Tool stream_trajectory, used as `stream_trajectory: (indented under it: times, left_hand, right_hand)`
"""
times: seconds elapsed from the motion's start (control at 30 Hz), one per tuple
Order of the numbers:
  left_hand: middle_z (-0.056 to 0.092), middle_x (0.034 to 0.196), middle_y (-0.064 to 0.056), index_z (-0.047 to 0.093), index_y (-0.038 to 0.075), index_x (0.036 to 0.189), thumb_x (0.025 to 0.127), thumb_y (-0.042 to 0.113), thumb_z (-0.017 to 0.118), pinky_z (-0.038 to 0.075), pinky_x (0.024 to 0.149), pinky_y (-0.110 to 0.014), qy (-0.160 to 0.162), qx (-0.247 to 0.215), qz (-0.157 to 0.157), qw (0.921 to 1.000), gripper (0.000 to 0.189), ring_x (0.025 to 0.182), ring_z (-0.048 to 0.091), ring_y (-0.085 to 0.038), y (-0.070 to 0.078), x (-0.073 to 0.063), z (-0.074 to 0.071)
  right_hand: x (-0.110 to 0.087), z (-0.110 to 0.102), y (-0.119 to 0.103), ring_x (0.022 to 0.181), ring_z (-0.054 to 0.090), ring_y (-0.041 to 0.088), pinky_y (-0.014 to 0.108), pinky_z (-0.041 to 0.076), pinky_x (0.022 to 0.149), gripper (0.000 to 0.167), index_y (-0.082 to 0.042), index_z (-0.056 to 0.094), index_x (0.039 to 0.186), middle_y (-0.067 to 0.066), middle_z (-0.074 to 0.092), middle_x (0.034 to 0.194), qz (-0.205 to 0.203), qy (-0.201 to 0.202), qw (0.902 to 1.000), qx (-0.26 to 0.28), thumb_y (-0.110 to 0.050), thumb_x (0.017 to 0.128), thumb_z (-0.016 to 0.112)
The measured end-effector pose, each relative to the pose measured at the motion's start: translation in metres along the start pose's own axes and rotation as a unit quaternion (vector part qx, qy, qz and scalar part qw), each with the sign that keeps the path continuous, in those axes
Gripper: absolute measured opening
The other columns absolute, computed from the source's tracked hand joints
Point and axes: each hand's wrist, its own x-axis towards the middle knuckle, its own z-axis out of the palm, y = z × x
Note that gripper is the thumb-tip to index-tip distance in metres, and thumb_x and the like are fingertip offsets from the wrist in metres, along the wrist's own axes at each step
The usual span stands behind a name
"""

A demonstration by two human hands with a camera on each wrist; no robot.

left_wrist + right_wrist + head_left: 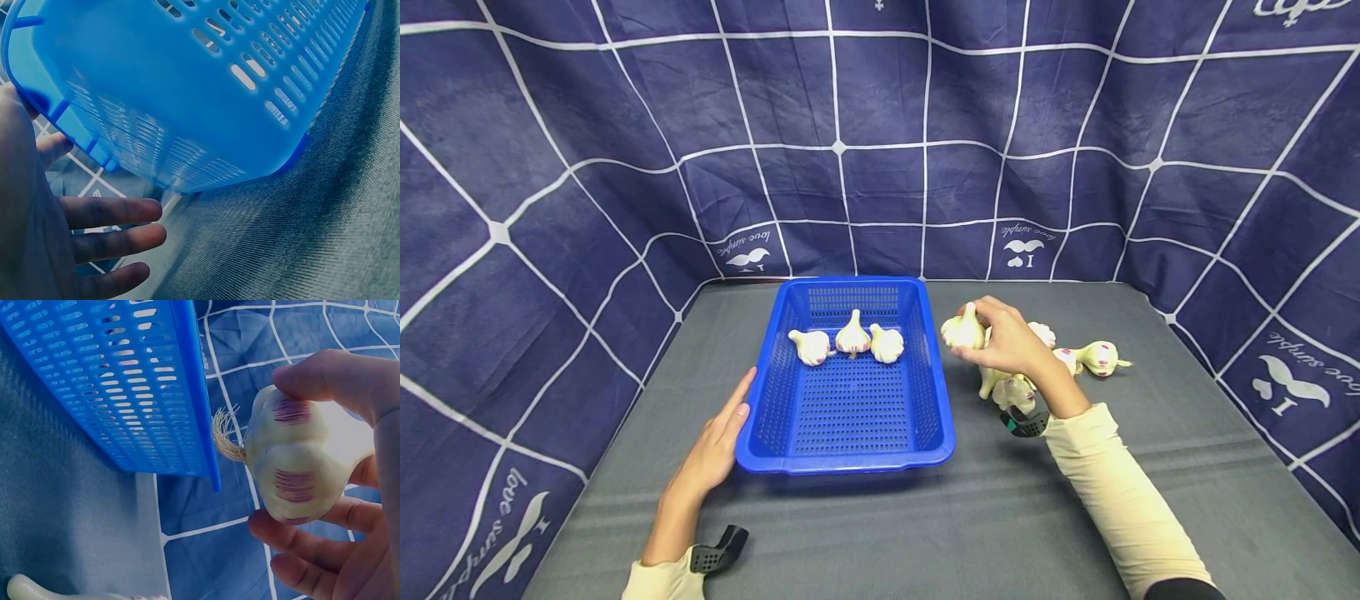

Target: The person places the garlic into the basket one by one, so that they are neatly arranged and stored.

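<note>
Sleeve (664,582) foremost, left hand (709,454), fingers apart, seemingly steadies the basket (850,464). Right hand (1009,340) grips garlic (964,331) just beside it.

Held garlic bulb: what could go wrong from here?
1. The held garlic bulb looks smooth and rounded, pinched by the right hand; it might slip.
2. Its roots point toward the basket, so they could brush it if the bulb moves across low.
3. The right wrist camera sits close to the loose bulbs and could knock one away.
</note>
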Motion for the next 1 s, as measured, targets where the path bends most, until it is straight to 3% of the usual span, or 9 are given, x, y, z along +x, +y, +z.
stream_trajectory:
  times: [0.13,0.43,0.77,1.0]
  left_hand:
    - [0.03,0.158,-0.017,0.023,0.018,0.159,0.109,0.024,0.026,0.015,0.104,-0.006,0.002,-0.004,0.0,1.0,0.05,0.142,0.031,-0.032,0.0,0.0,0.001]
    - [0.028,0.158,-0.02,0.022,0.014,0.159,0.109,0.023,0.025,0.013,0.104,-0.006,0.003,-0.013,0.006,0.9999,0.05,0.14,0.031,-0.047,0.002,0.0,0.003]
    - [0.033,0.156,-0.019,0.024,0.016,0.158,0.109,0.021,0.027,0.016,0.103,-0.007,0.01,0.007,0.009,0.9999,0.05,0.137,0.037,-0.045,0.004,-0.002,0.002]
    - [0.033,0.156,-0.017,0.023,0.017,0.159,0.109,0.022,0.027,0.019,0.107,-0.014,0.005,0.016,0.0,0.9999,0.05,0.137,0.039,-0.042,0.007,-0.002,0.002]
  right_hand:
    - [0.002,0.002,-0.002,0.08,0.062,0.022,0.037,0.049,0.067,0.047,-0.007,0.066,0.104,0.004,0.062,0.095,-0.002,0.001,1.0,0.0,-0.03,0.068,0.087]
    - [0.007,0.004,-0.007,0.08,0.064,0.021,0.036,0.049,0.066,0.05,-0.003,0.067,0.101,0.005,0.062,0.095,-0.01,0.008,0.9999,0.007,-0.034,0.068,0.089]
    - [0.018,0.009,-0.021,0.069,0.056,0.016,0.028,0.048,0.057,0.047,-0.003,0.067,0.102,0.006,0.061,0.094,-0.02,0.01,0.9995,0.024,-0.03,0.07,0.089]
    - [0.033,0.015,-0.034,0.074,0.052,0.015,0.029,0.047,0.059,0.046,-0.007,0.066,0.1,0.005,0.059,0.093,-0.034,-0.007,0.9993,0.011,-0.035,0.071,0.088]
